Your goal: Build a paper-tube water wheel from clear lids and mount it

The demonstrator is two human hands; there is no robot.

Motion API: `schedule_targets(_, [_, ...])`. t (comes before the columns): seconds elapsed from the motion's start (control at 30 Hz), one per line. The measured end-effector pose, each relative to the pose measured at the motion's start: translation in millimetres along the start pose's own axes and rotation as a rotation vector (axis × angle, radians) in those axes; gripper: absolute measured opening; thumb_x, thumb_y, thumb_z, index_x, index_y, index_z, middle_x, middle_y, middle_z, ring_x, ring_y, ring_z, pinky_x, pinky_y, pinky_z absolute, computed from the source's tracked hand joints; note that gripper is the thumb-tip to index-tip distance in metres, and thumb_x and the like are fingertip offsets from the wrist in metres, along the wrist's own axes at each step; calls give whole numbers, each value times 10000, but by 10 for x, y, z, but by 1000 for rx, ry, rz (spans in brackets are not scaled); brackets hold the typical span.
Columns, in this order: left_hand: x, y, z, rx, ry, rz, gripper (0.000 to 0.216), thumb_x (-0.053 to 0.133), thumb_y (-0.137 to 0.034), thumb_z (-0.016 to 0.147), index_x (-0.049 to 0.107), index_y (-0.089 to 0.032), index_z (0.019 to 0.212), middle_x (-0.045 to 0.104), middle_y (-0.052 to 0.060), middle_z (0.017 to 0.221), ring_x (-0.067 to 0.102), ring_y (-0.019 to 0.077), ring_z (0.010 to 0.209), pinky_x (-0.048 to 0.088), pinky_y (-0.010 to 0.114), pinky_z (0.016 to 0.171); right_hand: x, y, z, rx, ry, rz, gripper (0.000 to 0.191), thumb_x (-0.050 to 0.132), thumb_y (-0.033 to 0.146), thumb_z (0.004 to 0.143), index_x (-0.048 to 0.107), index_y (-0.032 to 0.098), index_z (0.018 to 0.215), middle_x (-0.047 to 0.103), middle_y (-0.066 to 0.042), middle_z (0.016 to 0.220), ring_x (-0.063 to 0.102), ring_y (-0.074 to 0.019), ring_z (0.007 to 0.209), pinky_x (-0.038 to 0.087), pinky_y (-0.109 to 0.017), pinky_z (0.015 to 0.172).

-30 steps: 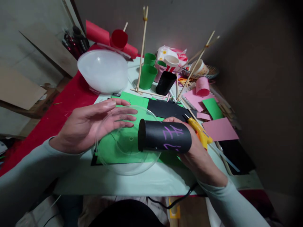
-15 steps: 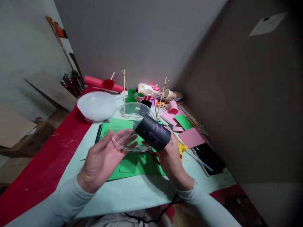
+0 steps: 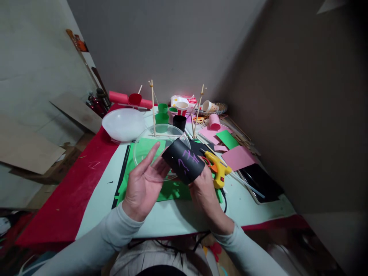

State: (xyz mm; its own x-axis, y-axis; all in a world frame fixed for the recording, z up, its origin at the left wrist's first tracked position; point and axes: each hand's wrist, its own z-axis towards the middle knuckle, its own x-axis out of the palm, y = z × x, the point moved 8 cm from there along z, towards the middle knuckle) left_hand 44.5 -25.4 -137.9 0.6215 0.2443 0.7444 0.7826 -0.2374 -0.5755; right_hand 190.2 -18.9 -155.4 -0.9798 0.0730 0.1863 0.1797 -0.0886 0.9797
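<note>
Tube (image 3: pixel 184 165): purple writing unreadable, held right hand (image 3: pixel 205 191) | dish (image 3: pixel 149 143): held left hand (image 3: pixel 143 184)

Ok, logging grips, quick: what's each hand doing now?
Left hand: open, laid flat against the clear plastic dish.
Right hand: closed around the black paper tube.

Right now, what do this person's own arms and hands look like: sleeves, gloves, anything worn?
The left hand and right hand are bare: no gloves, and no ring or watch shows. Long, plain, pale grey-green sleeves cover both arms to the wrists, the left sleeve and the right sleeve alike, without markings.
</note>
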Motion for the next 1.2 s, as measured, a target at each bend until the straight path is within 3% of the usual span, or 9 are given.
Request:
schedule_targets(0.17, [-57,-53,58,-53,-23,49,484,484,-110,1003,592,-157,1473,836,82,1008,788,176,891,637,289,852,-23,142,-12,17,52,-179,472,693,299,706,498,275,1135,632,-4,896,601,-202,713,514,-333,596])
schedule_targets(0.3, [-65,-82,88,-111,4,68,453,447,-128,1031,599,-110,1458,825,118,1013,787,202,880,662,328,804,-131,335,-36,-168,-47,-405,601,672,316,744,461,240,1301,657,-89,1105,680,-255,972,580,-365,704])
schedule_targets(0.43, [-62,-117,95,-135,14,95,435,458,-142,1036,612,-79,1438,808,154,1120,781,221,958,661,341,814,-110,485,-125,-391,-28,-648,593,634,260,821,481,261,1394,586,-148,1415,596,-311,1302,539,-512,1015])
schedule_targets(0.57, [-95,-124,121,-160,19,152,421,485,-155,1021,651,-71,1399,792,181,1190,772,246,995,646,349,819,-11,607,-225,-548,23,-836,515,630,250,853,550,289,1361,477,-153,1548,478,-367,1452,452,-597,1115])
schedule_targets(0.73, [-156,-110,128,-182,4,192,427,514,-179,1004,661,-45,1382,811,182,1077,767,250,884,616,323,737,57,652,-330,-668,34,-920,470,596,249,902,559,330,1364,499,-126,1446,529,-359,1328,469,-603,1064])
schedule_targets(0.93, [-233,-127,73,-167,-10,284,382,542,-177,998,695,-55,1326,724,234,1349,711,328,1207,632,366,853,20,550,-399,-642,76,-943,564,594,271,917,493,336,1468,533,-124,1293,556,-346,1146,528,-580,929])
schedule_targets(1.1, [-252,-118,48,-167,71,349,328,604,-259,982,763,-102,1222,767,208,1279,694,325,1257,635,333,876,-13,581,-497,-694,93,-953,801,641,312,903,313,312,1633,521,-148,1371,525,-366,1220,491,-580,1004])
schedule_targets(1.2, [-262,-105,43,-170,92,376,340,615,-284,972,769,-104,1215,780,211,1246,712,331,1231,638,330,882,18,625,-562,-754,141,-965,849,651,236,907,281,344,1664,547,-140,1354,561,-334,1162,504,-515,936])
